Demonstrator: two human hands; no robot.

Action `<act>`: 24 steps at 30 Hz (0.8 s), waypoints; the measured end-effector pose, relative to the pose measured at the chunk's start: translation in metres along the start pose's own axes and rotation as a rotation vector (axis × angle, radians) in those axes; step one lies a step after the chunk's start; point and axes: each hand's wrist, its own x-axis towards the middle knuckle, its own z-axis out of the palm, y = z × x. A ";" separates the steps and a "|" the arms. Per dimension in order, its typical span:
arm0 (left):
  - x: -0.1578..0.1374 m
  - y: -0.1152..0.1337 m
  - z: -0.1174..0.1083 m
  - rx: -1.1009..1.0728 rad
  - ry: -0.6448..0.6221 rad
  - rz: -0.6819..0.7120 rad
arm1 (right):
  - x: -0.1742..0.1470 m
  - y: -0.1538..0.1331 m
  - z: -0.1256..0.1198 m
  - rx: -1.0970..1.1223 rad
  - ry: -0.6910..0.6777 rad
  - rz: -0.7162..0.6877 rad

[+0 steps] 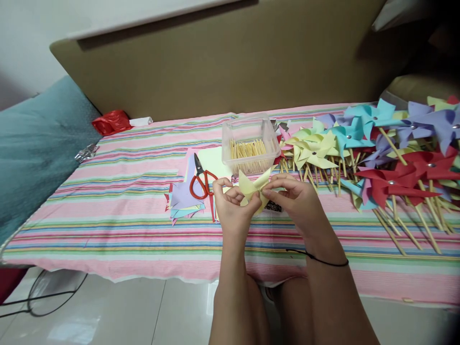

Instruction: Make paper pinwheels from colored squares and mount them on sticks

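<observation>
Between my hands is a yellow paper pinwheel (254,186), its corners folded in toward the middle. My left hand (235,203) is closed on its left side, thumb pressed near the centre. Thumb and fingertips of my right hand (294,199) pinch at the centre from the right; whether they hold a small pin there is hidden. Just behind stands a clear plastic box (230,143) of short wooden sticks (247,149). Left of my hands lie scissors (203,179) with red handles, on coloured paper pieces (185,196). Under my right hand sits a small container of dark bits (273,206).
Many finished pinwheels (391,184) on sticks are heaped at the right. A striped cloth (118,211) covers the surface. A red plastic bag (112,122) and a white packet (141,121) lie at the back left, near a teal cushion (43,153). A brown backrest (215,67) rises behind.
</observation>
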 end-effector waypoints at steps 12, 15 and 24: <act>0.004 0.000 -0.006 -0.007 -0.068 -0.018 | -0.003 -0.005 0.000 0.111 -0.061 0.009; 0.003 0.001 -0.006 -0.001 -0.076 -0.032 | -0.003 -0.008 0.001 0.225 -0.067 0.119; 0.001 0.001 -0.002 0.001 -0.039 -0.060 | -0.005 -0.020 -0.003 0.300 -0.071 0.271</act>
